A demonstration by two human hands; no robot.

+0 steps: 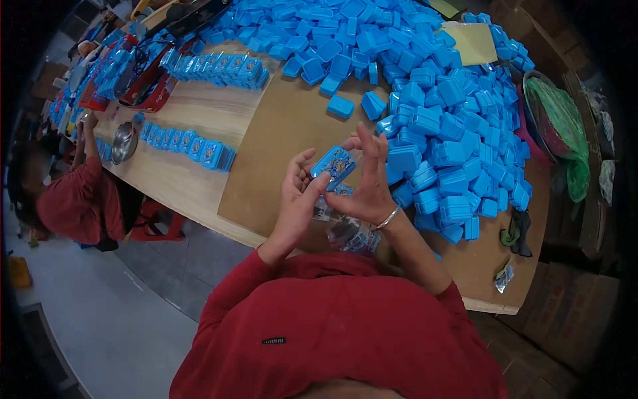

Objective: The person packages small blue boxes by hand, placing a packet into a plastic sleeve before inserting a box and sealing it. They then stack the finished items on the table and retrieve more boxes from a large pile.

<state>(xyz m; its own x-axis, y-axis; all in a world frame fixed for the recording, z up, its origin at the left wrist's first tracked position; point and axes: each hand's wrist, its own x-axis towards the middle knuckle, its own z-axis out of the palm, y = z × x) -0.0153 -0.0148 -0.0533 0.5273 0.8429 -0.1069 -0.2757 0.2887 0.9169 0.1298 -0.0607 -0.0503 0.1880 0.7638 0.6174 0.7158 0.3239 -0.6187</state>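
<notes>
My left hand [299, 194] grips a small blue plastic box [328, 159] with a colourful printed picture on its lid, thumb along the near edge and fingers behind it. My right hand [369, 183], with a bracelet at the wrist, is at the box's right side. Its thumb and fingers are spread wide apart, the thumb reaching under the near edge of the box. Below my hands, close to my body, lie clear wrappers with printed pieces [353, 236], partly hidden by my right wrist.
A large heap of plain blue boxes [452, 146] covers the right and back. Printed boxes stand in rows [189, 145] at left, near a metal bowl [124, 143]. A person in red [83, 199] sits further left. A green plastic bag [561, 126] is at far right.
</notes>
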